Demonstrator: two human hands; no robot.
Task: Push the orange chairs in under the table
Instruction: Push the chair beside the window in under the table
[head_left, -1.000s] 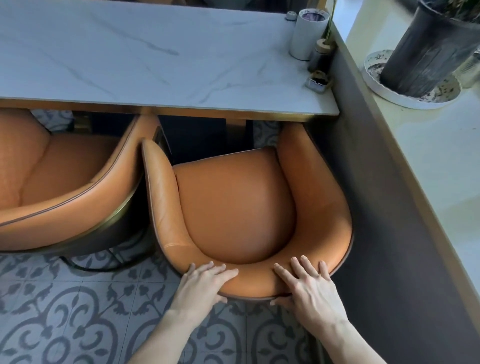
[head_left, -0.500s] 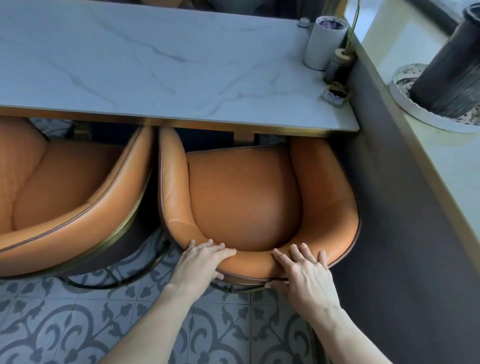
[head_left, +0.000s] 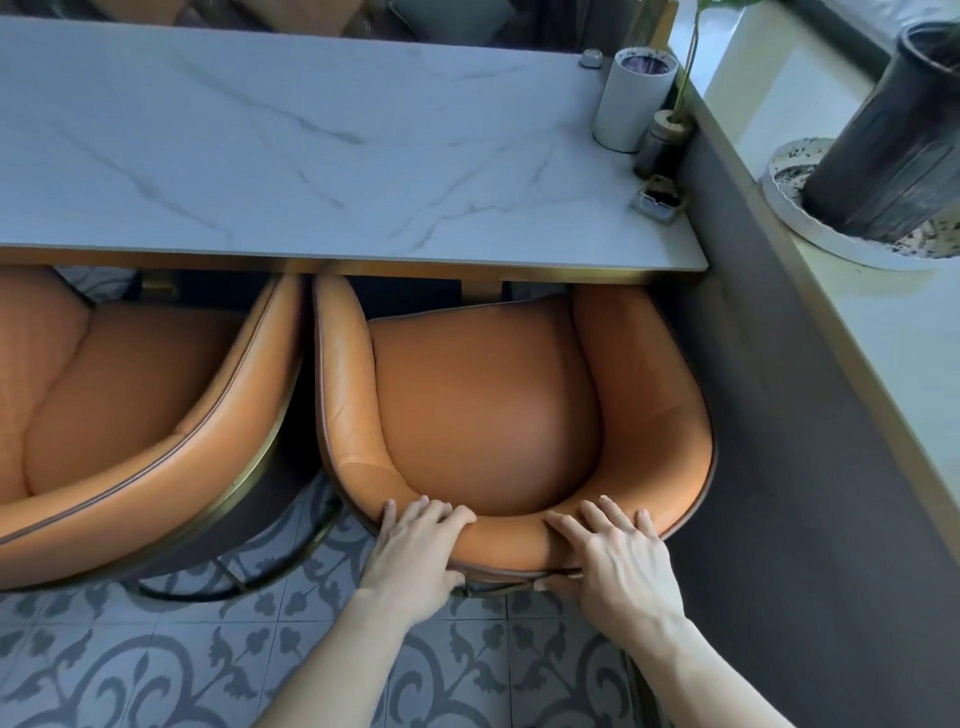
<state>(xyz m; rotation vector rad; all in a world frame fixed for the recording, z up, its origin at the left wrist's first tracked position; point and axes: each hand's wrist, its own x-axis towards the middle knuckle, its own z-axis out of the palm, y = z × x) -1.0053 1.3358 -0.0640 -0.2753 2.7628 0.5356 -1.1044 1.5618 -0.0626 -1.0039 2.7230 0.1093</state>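
Nearest the camera, two bare forearms are being extended over the patterned tile floor (head_left: 156, 670). The left hand (head_left: 410, 551) is being laid on the rear rim of the right orange chair (head_left: 488, 415), its fingers (head_left: 441, 512) curled close together over the padded edge with the thumb tucked beneath. The right hand (head_left: 618, 561) is being pressed on the same rim, fingers slightly spread across the top and thumb hooked under; the grip appears chosen so that force is being applied evenly on both sides of the backrest. This chair is being positioned tight against the dark side wall (head_left: 779, 467), its armrest tips lying just under the edge of the marble counter (head_left: 311, 156), the seat mostly exposed. The left orange chair (head_left: 130, 405) is being left angled and well out, touching or nearly touching the first; which cannot be told. Farther off, a white cylinder (head_left: 631, 98), a small bottle (head_left: 665, 143) and a small dish (head_left: 657, 200) are being kept at the counter's far right corner.
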